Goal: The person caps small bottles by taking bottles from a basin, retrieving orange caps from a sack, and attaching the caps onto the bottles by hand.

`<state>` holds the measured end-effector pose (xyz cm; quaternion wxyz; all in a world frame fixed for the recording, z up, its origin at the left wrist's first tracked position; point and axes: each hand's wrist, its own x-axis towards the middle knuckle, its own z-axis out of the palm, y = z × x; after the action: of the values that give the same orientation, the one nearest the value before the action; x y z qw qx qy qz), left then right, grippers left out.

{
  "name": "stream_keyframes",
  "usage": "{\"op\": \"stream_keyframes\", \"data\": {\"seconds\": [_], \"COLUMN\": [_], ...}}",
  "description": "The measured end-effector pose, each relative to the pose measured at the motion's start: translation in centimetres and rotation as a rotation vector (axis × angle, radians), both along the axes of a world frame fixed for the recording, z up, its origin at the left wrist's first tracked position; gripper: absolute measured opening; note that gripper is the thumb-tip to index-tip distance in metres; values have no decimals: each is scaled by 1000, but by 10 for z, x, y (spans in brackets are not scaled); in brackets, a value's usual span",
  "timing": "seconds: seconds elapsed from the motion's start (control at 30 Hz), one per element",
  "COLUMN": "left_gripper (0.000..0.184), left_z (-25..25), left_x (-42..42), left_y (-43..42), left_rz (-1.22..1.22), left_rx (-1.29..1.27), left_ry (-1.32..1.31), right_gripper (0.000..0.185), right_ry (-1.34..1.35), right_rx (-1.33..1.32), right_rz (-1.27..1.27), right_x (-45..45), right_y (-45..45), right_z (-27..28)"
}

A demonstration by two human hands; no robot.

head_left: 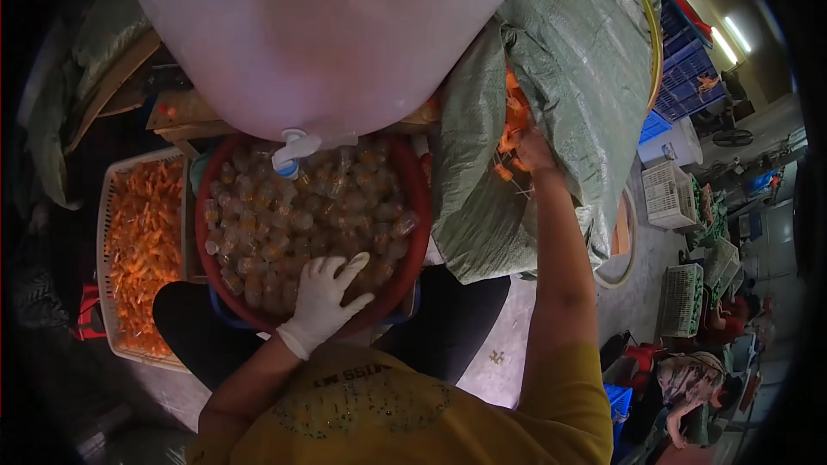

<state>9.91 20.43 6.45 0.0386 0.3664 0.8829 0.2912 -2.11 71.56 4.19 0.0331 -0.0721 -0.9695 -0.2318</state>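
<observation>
The white-gloved left hand point(323, 303) spreads its fingers loosely over small clear plastic bottles point(297, 222); slender orange pieces point(514, 114) lie beside the bare right hand point(536, 152), its grip unclear.

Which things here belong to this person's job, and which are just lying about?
Probably the job:
Red tub of small clear bottles, left hand over them
Green woven sack of orange pieces, right hand in its opening
Perhaps the tank above

Probably just about:
Blue crates
White crates in the background
</observation>
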Motion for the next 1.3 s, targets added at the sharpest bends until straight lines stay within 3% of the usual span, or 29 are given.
{"op": "stream_keyframes", "data": {"seconds": [0.1,0.17,0.23,0.3,0.33,0.37,0.43,0.53,0.6,0.7,0.73,0.8,0.87,0.9,0.97,1.07,1.2,1.23,1.3], "left_gripper": [56,49,43,39,37,36,37,41,41,38,35,34,33,32,29,41,51,53,54], "left_z": [-21,-27,-34,-44,-44,-41,-39,-42,-47,-36,-22,-18,-21,-14,5,5,11,13,17], "left_x": [-7,-8,-15,-18,-19,-21,-25,-28,-32,-32,-32,-32,-30,-29,-27,-30,-36,-38,-44], "left_y": [13,15,10,-3,-8,-14,-27,-43,-50,-47,-43,-35,-32,-36,-46,-60,-69,-71,-73], "left_rz": [-75,-69,-84,-78,-80,-61,-109,-158,-141,108,203,220,208,239,300,359,455,441,386], "left_rx": [-53,-30,9,9,13,1,-46,-129,-143,126,302,525,786,739,637,1012,793,761,842], "left_ry": [138,125,98,168,209,245,261,263,243,41,-304,-437,-700,-665,-604,-1062,-755,-701,-732], "right_gripper": [50,49,48,46,45,34,27,19,21,18,18,21,24,23,21,22,21,22,20], "right_ry": [5,363,359,329,315,268,216,211,304,433,316,160,252,213,291,438,529,520,447], "right_rx": [-528,-1054,-1147,-1481,-1645,-1395,-1207,-876,-698,-701,-679,-590,-583,-599,-625,-874,-1571,-1617,-1755], "right_rz": [-170,-238,-55,-154,-11,-12,-162,-114,89,222,118,36,162,62,226,270,131,131,342], "right_x": [30,63,69,86,94,102,122,136,145,149,149,148,147,147,148,137,123,120,106], "right_y": [-17,-65,-12,-31,-29,-27,-74,-84,-99,-135,-136,-146,-138,-144,-140,-144,-207,-218,-257], "right_z": [17,51,11,33,35,37,77,89,96,109,96,71,51,58,66,88,128,131,136]}}
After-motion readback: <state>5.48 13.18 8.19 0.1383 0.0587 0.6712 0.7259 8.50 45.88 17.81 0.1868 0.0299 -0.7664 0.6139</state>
